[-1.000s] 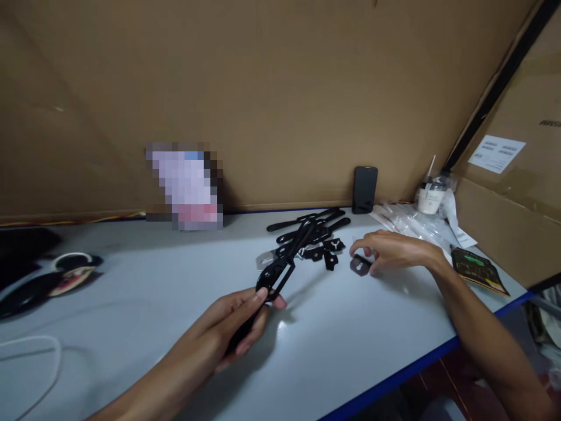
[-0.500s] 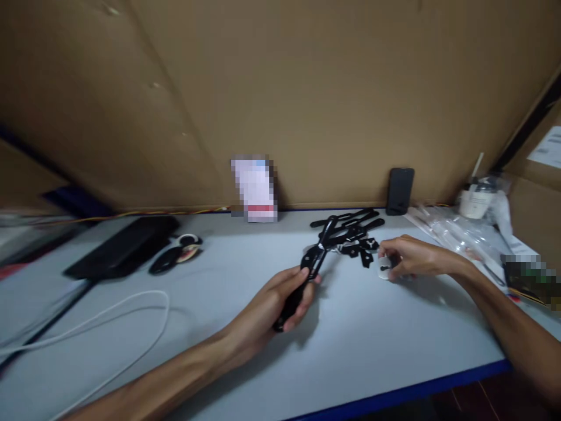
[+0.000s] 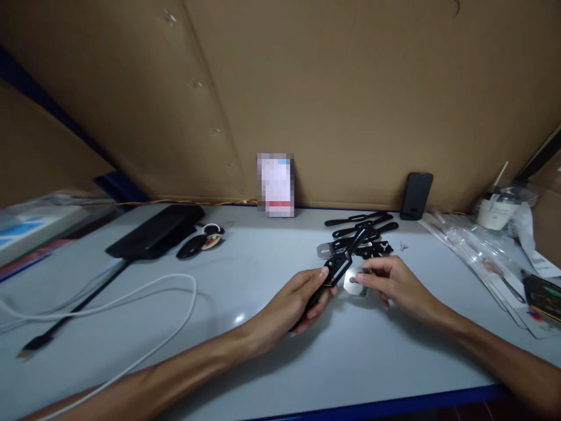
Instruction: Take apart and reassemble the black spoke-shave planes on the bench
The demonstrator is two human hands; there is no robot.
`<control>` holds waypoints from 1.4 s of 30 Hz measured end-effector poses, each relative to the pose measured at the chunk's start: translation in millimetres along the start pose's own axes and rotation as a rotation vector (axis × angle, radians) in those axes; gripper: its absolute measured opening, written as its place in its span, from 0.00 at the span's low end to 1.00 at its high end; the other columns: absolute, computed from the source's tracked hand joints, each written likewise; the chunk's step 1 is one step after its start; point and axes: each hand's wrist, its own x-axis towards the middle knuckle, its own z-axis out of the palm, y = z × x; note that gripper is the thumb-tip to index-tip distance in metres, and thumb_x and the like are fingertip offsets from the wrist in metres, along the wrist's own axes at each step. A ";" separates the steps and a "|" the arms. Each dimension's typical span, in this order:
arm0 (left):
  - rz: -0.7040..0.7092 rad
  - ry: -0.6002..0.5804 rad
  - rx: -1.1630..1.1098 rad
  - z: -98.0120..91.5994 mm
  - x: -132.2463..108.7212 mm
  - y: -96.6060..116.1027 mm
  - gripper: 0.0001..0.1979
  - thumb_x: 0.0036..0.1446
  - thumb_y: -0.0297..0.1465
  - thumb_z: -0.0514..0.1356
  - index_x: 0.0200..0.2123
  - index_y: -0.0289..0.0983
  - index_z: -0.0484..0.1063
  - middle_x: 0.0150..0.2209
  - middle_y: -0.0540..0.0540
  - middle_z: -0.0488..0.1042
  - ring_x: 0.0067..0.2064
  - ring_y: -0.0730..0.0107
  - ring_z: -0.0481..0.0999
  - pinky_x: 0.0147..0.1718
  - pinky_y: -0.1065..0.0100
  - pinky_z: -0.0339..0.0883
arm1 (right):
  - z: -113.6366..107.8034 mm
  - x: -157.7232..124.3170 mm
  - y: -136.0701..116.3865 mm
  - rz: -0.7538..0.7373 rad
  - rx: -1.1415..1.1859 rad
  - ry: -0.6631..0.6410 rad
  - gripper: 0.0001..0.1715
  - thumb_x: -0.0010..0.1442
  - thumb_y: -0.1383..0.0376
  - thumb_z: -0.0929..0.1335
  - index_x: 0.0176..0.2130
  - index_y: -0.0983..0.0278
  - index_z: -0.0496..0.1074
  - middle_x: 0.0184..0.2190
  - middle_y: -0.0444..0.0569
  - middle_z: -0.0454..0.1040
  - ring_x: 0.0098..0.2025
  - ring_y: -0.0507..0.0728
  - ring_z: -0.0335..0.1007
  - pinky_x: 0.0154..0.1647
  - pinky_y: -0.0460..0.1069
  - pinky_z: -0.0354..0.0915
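My left hand [image 3: 309, 295] is wrapped round one handle of a black spokeshave body [image 3: 338, 266], which slants up and away to the right. Between the thumb and fingers of my right hand [image 3: 390, 283] is a flat silver spokeshave blade [image 3: 352, 282] with a hole in it. The blade is just right of the spokeshave body; whether they touch I cannot tell. Behind them lie several more black spokeshave bodies [image 3: 344, 221] and a pile of small black metal pieces [image 3: 380, 249]. Another silver blade [image 3: 325, 251] shows partly behind the held body.
A small silver screw-like part [image 3: 404, 246] lies right of the pile. Two phones [image 3: 280, 184] [image 3: 416, 196] lean on the cardboard wall. Clear plastic packaging [image 3: 475, 263] and a cup [image 3: 497, 211] are at right. A black case [image 3: 155, 233], key fob [image 3: 191, 246] and white cable [image 3: 193, 298] are at left.
My right hand has moved left with the blade, close to the spokeshave body. My left hand keeps its grip on the body. The camera view has shifted.
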 end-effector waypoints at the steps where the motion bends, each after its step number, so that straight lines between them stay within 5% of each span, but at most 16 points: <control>1: 0.006 0.006 0.024 0.6 -0.2 -0.6 0.26 0.60 0.57 0.59 0.31 0.38 0.69 0.15 0.60 0.57 0.14 0.80 0.49 0.11 0.76 0.44 | 2.2 -0.1 2.1 0.018 0.040 -0.014 0.19 0.61 0.53 0.73 0.27 0.63 0.71 0.18 0.38 0.62 0.17 0.47 0.56 0.15 0.44 0.58; 10: 0.021 0.044 0.086 3.0 -0.5 -6.6 0.32 0.57 0.65 0.54 0.28 0.39 0.66 0.12 0.60 0.56 0.12 0.79 0.51 0.09 0.76 0.46 | 16.2 -9.1 -2.5 0.036 0.308 -0.088 0.20 0.62 0.51 0.72 0.30 0.64 0.71 0.23 0.42 0.71 0.21 0.49 0.68 0.20 0.44 0.69; 24: 0.104 -0.082 0.229 6.1 -6.9 -2.7 0.24 0.67 0.55 0.52 0.37 0.39 0.67 0.15 0.61 0.54 0.14 0.78 0.50 0.12 0.76 0.46 | 21.4 -8.6 3.2 -0.002 0.334 -0.056 0.19 0.61 0.53 0.72 0.29 0.62 0.67 0.30 0.50 0.77 0.29 0.54 0.75 0.21 0.46 0.72; 32: 0.027 -0.170 0.097 1.8 -2.0 -9.3 0.27 0.63 0.59 0.55 0.38 0.39 0.66 0.22 0.54 0.70 0.18 0.73 0.70 0.14 0.76 0.60 | 21.2 -8.7 6.9 -0.001 0.297 -0.034 0.18 0.62 0.53 0.71 0.31 0.62 0.67 0.31 0.51 0.78 0.27 0.53 0.74 0.21 0.45 0.70; 39: 0.015 -0.143 0.122 1.9 -2.1 -4.4 0.26 0.61 0.59 0.57 0.36 0.40 0.64 0.20 0.59 0.62 0.14 0.81 0.53 0.10 0.78 0.49 | 24.3 -7.9 6.0 0.008 0.227 -0.038 0.17 0.63 0.54 0.69 0.30 0.61 0.65 0.30 0.49 0.78 0.23 0.50 0.71 0.20 0.44 0.66; 42: -0.023 -0.100 0.086 0.3 -1.8 -4.8 0.25 0.60 0.58 0.59 0.34 0.41 0.62 0.20 0.60 0.61 0.14 0.81 0.52 0.10 0.77 0.47 | 6.5 -2.3 1.3 -0.019 0.102 0.009 0.10 0.63 0.57 0.68 0.37 0.62 0.70 0.29 0.47 0.78 0.22 0.51 0.68 0.20 0.45 0.63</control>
